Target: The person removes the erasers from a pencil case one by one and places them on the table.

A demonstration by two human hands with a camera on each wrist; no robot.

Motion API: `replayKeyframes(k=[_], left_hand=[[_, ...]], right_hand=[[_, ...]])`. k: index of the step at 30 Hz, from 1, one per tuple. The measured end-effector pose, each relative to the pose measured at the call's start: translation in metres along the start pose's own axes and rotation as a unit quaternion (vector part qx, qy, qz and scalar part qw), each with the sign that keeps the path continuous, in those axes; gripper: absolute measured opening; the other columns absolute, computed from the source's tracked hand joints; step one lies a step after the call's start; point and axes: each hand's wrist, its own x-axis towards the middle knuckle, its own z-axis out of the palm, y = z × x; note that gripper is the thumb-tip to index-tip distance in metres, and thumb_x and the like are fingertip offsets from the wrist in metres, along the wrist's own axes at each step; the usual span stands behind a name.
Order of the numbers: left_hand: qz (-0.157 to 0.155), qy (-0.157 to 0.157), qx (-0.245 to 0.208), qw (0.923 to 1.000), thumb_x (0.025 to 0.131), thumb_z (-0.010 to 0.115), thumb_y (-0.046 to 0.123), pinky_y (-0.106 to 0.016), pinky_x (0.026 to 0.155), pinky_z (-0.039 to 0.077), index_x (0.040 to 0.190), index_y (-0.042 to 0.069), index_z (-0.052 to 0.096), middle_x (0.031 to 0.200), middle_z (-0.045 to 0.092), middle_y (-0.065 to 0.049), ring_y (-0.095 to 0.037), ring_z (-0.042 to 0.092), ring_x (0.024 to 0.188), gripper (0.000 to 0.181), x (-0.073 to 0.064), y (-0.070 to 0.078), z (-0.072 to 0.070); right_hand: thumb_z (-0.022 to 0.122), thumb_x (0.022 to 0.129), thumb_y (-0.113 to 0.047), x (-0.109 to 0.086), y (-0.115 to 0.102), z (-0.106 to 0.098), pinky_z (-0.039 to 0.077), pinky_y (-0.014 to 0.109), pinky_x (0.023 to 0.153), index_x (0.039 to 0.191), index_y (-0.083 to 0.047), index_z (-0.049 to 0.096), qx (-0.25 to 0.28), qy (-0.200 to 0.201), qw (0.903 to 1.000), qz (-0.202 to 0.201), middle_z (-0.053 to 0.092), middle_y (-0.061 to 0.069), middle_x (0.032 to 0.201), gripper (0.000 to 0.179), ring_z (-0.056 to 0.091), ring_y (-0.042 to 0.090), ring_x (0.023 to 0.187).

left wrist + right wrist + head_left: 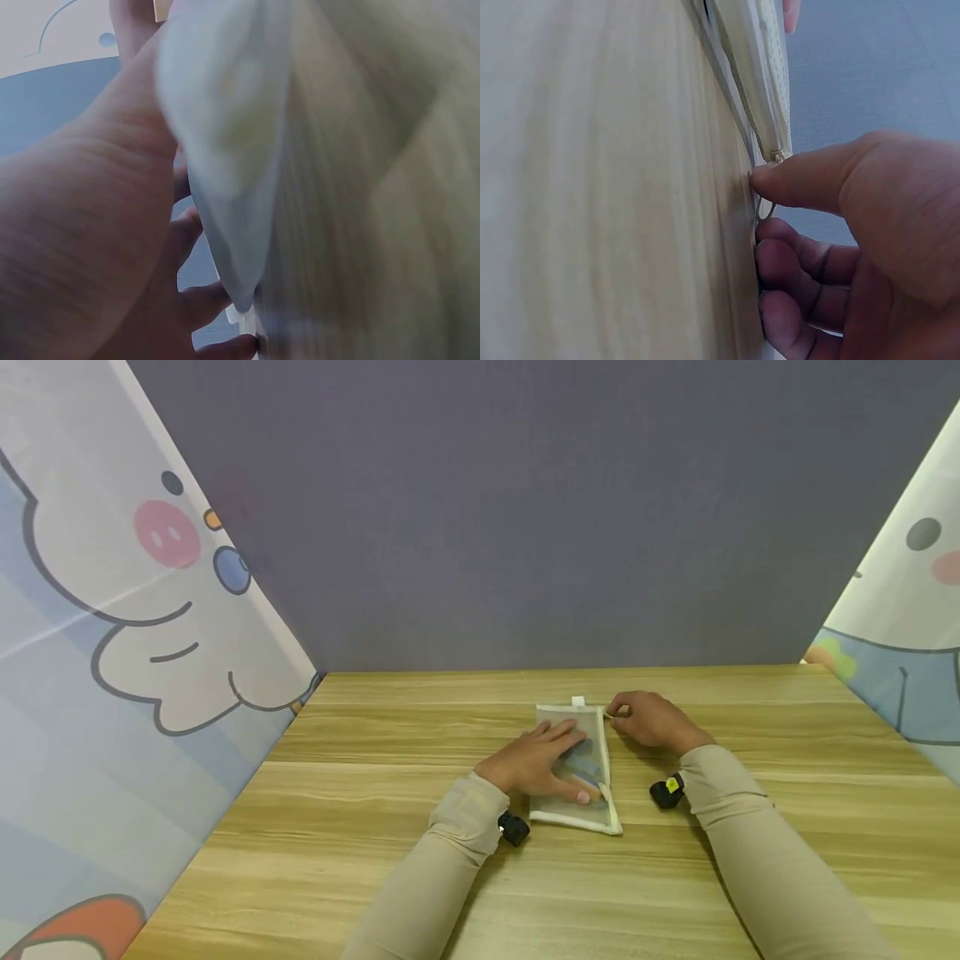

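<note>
A mesh zipper pouch [551, 810] with cream edging and a small white tag [577, 701] at its far edge lies on the wooden table. My left hand [528, 764] rests on it with the fingers spread and straight. Bluish and brownish content [588, 764] shows through the mesh beside that hand. At the pouch's far right corner, my right hand [651, 720] pinches the zipper pull [766, 210] between thumb and finger. The right wrist view shows the slider [776, 157] at the end of the zipper edge [754, 82], which parts into a gap farther up.
The wood-grain table [375, 843] runs back to a grey panel [525, 527]. Cartoon-printed sheets stand at the left [90, 693] and right [915, 610]. A small black camera sits at each wrist, left [513, 828] and right [667, 792].
</note>
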Motion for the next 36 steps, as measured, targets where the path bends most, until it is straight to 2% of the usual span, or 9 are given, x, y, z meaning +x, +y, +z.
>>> replayKeyframes(k=[5,11,16,26,32,36], left_hand=[[-0.007,0.003,0.011,0.9999,0.085,0.066,0.069,-0.053,0.118,0.017,0.161,0.03,0.024,0.168,0.007,0.008,-0.032,0.011,0.152,0.096,0.0,0.0,0.001],[-0.009,0.001,0.018,0.9998,0.085,0.065,0.069,-0.056,0.117,0.017,0.162,0.03,0.023,0.168,0.008,0.008,-0.033,0.011,0.152,0.096,-0.001,0.004,0.0],[-0.017,-0.004,0.017,0.9997,0.085,0.066,0.069,-0.055,0.118,0.016,0.162,0.031,0.021,0.167,0.007,0.01,-0.031,0.01,0.152,0.097,-0.001,0.004,0.0],[-0.023,0.001,0.018,0.9996,0.084,0.065,0.071,-0.055,0.118,0.016,0.162,0.033,0.021,0.167,0.006,0.01,-0.03,0.01,0.152,0.097,-0.001,0.003,0.002],[-0.02,0.002,0.015,0.9997,0.085,0.064,0.071,-0.055,0.118,0.016,0.162,0.033,0.021,0.168,0.006,0.009,-0.032,0.011,0.152,0.096,-0.001,0.002,0.002],[-0.018,0.003,0.013,0.9997,0.084,0.064,0.071,-0.055,0.118,0.017,0.161,0.033,0.021,0.168,0.006,0.01,-0.032,0.012,0.151,0.096,-0.002,0.002,0.002]], right_hand=[[0.061,0.099,-0.012,0.0,-0.001,-0.001,0.051,0.052,0.079,0.112,-0.004,0.071,-0.007,0.011,0.9998,-0.017,0.07,0.015,0.106,0.018,0.067,0.032,0.093],[0.061,0.1,-0.012,-0.004,0.0,0.0,0.052,0.051,0.08,0.116,-0.005,0.071,-0.005,0.009,0.9998,-0.016,0.07,0.015,0.111,0.02,0.067,0.031,0.095],[0.063,0.099,-0.011,-0.004,-0.001,0.0,0.052,0.051,0.08,0.113,-0.008,0.073,-0.018,0.008,0.9995,-0.024,0.07,0.015,0.114,0.017,0.066,0.029,0.094],[0.063,0.098,-0.007,-0.008,-0.009,-0.002,0.052,0.049,0.077,0.11,-0.008,0.073,-0.043,-0.003,0.9979,-0.049,0.071,0.01,0.106,0.016,0.066,0.025,0.087],[0.061,0.098,-0.006,-0.013,-0.013,-0.003,0.047,0.041,0.068,0.108,-0.008,0.073,-0.045,-0.01,0.9973,-0.057,0.069,0.003,0.094,0.016,0.056,0.015,0.071],[0.061,0.098,-0.007,-0.015,-0.014,-0.003,0.046,0.041,0.068,0.108,-0.008,0.073,-0.044,-0.007,0.9975,-0.055,0.069,0.003,0.094,0.015,0.054,0.014,0.071]])
